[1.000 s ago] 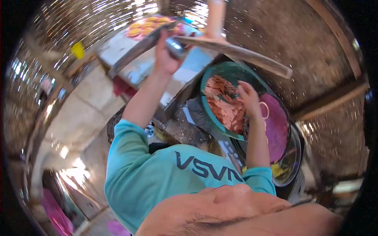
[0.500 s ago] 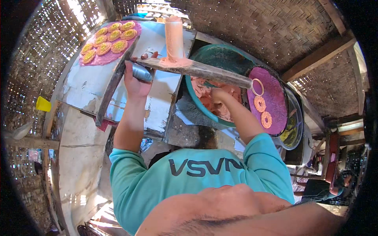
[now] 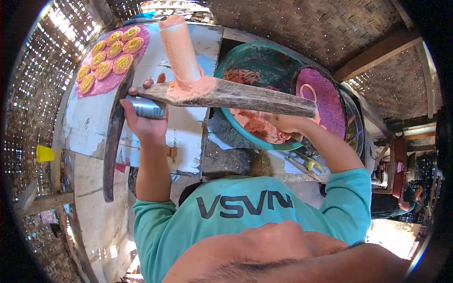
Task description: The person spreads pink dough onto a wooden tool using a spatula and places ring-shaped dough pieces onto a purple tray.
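The right hand (image 3: 289,123) went from the middle of the dough (image 3: 257,126) toward the tub's (image 3: 281,59) near rim. The tube (image 3: 181,52) tipped left.

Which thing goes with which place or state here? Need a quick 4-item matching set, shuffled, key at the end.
Things
1. left hand
2. yellow cup
3. right hand
4. yellow-and-orange rounds

Places or states
A. by the woven wall at far left
B. grouped on a magenta sheet
C. holding the silver cylinder
D. at the pink dough in the green basin

Pairs: 1-C, 2-A, 3-D, 4-B
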